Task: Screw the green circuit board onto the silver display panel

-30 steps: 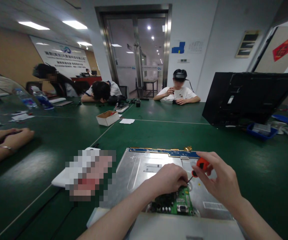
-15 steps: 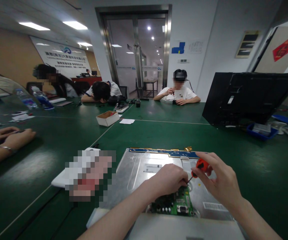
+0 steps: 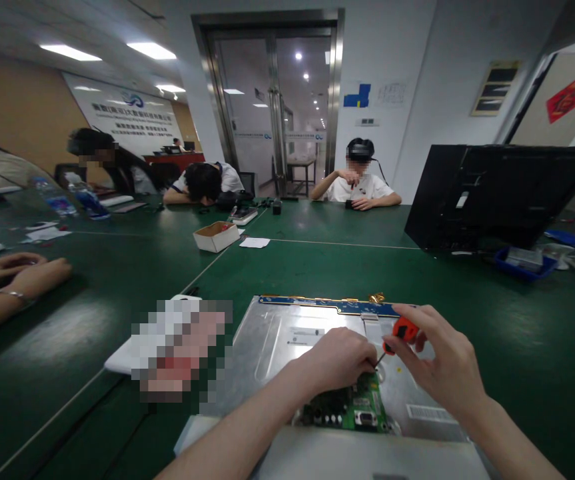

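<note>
My right hand point(image 3: 442, 353) grips a screwdriver point(image 3: 405, 329) by its red and black handle. Its thin shaft slants down to the left, toward the fingertips of my left hand point(image 3: 344, 357). Those fingers are closed near the shaft's tip, above the upper edge of a green circuit board point(image 3: 362, 403); whether they pinch the tip or a screw is hidden. The board sits on the silver metal back of a flat display panel point(image 3: 267, 347), which lies on the table. Along the panel's far edge runs a narrow blue circuit strip point(image 3: 312, 304).
A white object, partly pixelated point(image 3: 127, 357), lies left of the panel on the green table point(image 3: 317, 267). Farther off are a small open box point(image 3: 216, 237), a large black monitor point(image 3: 497, 193) and a blue tray point(image 3: 524, 263). Another person's hands point(image 3: 32, 273) rest at the left; other people sit around.
My hands and the screwdriver keep nearly the same place. Across the table, the person's raised hand has shifted slightly.
</note>
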A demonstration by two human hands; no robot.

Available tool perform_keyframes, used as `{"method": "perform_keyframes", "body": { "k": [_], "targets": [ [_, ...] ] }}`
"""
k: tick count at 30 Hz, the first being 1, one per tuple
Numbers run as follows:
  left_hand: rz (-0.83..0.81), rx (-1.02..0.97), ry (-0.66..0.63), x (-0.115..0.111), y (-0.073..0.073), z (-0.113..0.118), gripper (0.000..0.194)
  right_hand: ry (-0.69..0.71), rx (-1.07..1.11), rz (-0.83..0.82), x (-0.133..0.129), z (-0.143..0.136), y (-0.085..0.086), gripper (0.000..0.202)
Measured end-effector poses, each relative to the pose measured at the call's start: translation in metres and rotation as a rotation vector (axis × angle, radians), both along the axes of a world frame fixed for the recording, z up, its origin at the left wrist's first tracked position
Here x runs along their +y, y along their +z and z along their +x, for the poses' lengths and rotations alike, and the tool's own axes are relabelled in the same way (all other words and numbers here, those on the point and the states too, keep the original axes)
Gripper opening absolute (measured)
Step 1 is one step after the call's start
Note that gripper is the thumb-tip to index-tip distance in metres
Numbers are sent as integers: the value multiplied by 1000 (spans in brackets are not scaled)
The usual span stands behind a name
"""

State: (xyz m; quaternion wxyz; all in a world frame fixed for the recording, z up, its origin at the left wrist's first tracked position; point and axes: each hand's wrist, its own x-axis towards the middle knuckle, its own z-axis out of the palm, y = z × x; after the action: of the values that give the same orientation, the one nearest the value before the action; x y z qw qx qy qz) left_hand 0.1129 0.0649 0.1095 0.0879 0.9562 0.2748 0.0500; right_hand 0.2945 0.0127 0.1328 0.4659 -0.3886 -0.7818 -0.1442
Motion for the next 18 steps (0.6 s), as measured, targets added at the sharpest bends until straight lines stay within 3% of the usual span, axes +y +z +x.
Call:
{"method": "perform_keyframes", "body": {
  "k": [9, 14, 18],
  "targets": [
    [-41, -23, 12, 2, -2, 0, 9, 34, 3, -103, -6, -1, 7, 34],
    [-59, -31, 3, 3, -2, -1, 13, -4, -31, -26, -1, 0, 3, 19],
    [-74, -35, 2, 4, -3, -1, 14, -69, -91, 32, 2, 1, 10, 23]
  ]
}}
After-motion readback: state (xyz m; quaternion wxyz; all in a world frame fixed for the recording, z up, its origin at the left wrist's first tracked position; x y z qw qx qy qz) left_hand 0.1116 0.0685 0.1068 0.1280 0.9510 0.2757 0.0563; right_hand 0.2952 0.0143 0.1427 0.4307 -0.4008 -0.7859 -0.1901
